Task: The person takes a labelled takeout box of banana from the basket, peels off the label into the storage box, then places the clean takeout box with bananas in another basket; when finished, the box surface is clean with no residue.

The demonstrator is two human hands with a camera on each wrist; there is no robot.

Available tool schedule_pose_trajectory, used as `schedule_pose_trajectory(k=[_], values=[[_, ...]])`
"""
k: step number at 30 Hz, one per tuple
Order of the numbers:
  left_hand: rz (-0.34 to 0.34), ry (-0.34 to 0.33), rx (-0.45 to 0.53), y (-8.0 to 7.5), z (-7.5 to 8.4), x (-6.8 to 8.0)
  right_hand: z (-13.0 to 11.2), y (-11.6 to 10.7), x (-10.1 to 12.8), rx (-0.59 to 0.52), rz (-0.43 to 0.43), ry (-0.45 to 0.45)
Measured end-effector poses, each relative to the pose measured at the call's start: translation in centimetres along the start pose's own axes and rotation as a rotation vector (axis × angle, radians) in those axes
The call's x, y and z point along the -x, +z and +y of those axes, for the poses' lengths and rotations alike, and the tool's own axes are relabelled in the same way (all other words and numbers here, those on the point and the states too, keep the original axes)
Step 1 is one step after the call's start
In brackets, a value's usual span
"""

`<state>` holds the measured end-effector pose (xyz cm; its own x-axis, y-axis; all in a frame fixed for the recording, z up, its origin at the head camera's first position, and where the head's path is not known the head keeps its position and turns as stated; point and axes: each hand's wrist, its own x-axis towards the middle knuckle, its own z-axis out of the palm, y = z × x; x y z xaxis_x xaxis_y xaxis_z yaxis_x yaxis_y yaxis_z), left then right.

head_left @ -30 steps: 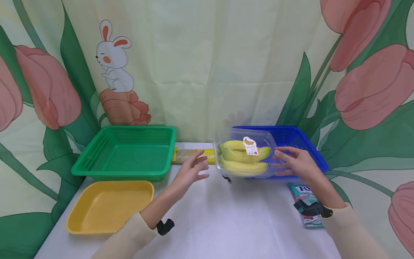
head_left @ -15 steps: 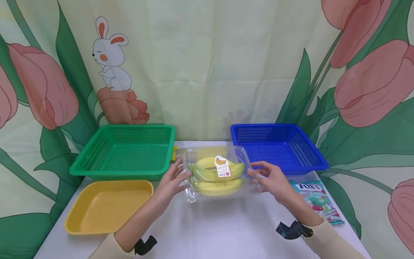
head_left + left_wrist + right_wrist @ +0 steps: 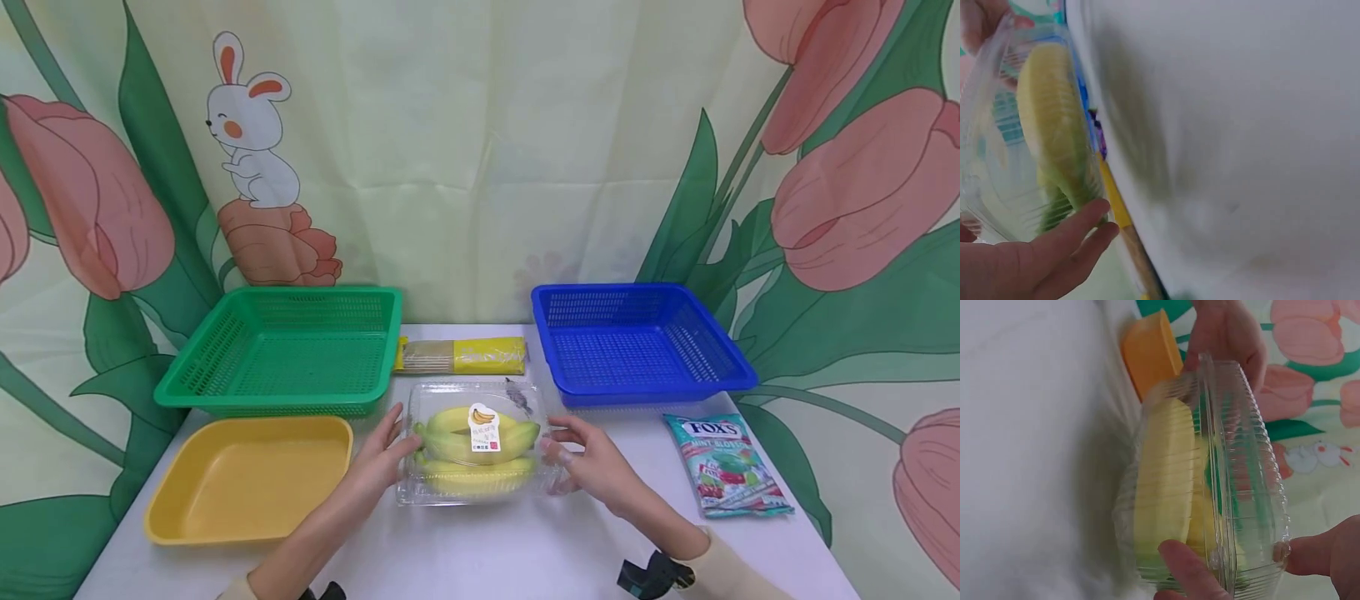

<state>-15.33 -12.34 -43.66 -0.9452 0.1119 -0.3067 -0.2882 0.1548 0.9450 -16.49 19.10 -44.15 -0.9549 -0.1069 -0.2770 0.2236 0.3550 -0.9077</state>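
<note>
A clear plastic clamshell box [image 3: 437,398] with yellow-green bananas [image 3: 476,477] inside is at the middle of the table in the head view. A white banana label [image 3: 484,427] is on its lid. My left hand [image 3: 381,457] grips the box's left side, thumb over the lid and fingers beneath. On the opposite side my right hand [image 3: 598,468] pinches the edge between thumb and fingers. Both wrist views show the box just above the white cloth, its shadow [image 3: 1138,119] beneath.
Behind stand a green basket [image 3: 393,354] and a blue basket [image 3: 641,393], with a yellow noodle packet [image 3: 489,356] between them. A small dark purple item [image 3: 517,395] shows behind the box. A yellow tray [image 3: 247,483] sits left, a FOX'S candy bag [image 3: 727,467] right.
The banana box has come from in front of the blue basket down and left to the table's middle. My left hand, free a second ago, has joined the right in holding it.
</note>
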Motion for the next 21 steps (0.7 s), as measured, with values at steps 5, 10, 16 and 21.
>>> schedule_pose_trajectory(k=[5, 10, 16, 21], values=[[0.011, -0.015, -0.007, 0.5, -1.5, 0.0, 1.1, 0.7, 0.1, 0.019, 0.01, -0.004], [0.001, 0.005, 0.005, 0.7, -2.5, -0.1, 1.7, 1.0, 0.2, 0.089, 0.06, -0.003], [-0.007, 0.022, 0.004, 0.9, -3.1, -0.2, 2.5, 1.4, 0.2, 0.113, 0.084, -0.033], [-0.01, 0.021, -0.035, 1.1, -3.1, -0.3, 2.9, 1.5, 0.3, 0.081, 0.086, -0.026]])
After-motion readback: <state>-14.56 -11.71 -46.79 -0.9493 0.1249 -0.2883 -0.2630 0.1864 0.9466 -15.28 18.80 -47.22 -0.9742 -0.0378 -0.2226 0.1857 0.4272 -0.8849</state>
